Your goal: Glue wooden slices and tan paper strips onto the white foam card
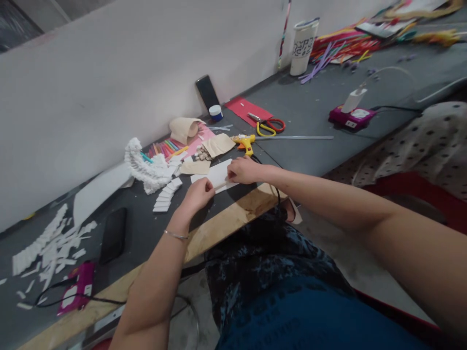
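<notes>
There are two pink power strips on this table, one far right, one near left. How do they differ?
The far power strip has a white adapter standing in it; the near power strip shows no adapter. The far power strip lies on bare grey table; the near power strip lies beside scattered white paper strips, a black cord looping past it. Both are pink with white tops and lie flat.

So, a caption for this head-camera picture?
Left hand and right hand hold a white paper sheet on the grey table, near a yellow glue gun.
</notes>
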A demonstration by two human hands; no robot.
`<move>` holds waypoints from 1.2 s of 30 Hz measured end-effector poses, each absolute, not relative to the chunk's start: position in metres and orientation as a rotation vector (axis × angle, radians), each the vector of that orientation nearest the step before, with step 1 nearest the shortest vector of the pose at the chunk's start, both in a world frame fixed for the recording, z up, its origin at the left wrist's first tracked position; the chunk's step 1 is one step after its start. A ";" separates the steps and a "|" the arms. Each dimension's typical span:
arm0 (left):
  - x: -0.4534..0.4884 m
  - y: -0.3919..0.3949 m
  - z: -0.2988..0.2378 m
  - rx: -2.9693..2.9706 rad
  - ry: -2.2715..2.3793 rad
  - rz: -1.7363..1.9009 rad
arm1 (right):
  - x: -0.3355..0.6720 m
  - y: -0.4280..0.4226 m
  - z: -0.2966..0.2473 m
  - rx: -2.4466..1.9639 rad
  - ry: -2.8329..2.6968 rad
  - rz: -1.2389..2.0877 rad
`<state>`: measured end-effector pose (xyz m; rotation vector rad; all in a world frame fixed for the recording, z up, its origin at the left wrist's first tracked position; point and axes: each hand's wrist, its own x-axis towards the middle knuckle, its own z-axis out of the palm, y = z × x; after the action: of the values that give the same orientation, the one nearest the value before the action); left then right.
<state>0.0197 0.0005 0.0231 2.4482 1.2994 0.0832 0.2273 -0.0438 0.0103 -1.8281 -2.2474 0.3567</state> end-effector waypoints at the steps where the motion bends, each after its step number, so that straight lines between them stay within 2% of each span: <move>1: 0.018 0.000 0.023 2.444 1.297 0.117 | 0.228 -0.043 0.012 -1.813 -2.253 0.369; 5: 0.013 0.003 0.023 2.273 1.227 0.248 | 0.230 -0.036 0.012 -1.773 -2.226 0.364; 12: 0.008 0.009 0.028 2.039 1.187 0.254 | 0.232 -0.028 0.015 -1.700 -2.225 0.389; 22: 0.019 0.010 0.025 1.498 1.017 0.403 | 0.245 -0.015 0.019 -1.479 -1.896 0.910; 31: 0.034 0.010 0.013 1.058 0.944 0.705 | 0.228 -0.002 0.011 -1.158 -1.234 1.542; 36: 0.039 0.002 0.006 1.013 0.928 0.769 | 0.207 -0.003 -0.005 -1.151 -1.312 1.536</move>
<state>0.0389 0.0022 0.0057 1.0133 0.9280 0.7692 0.2073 -0.0034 -0.0052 -1.1508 -1.3122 1.5362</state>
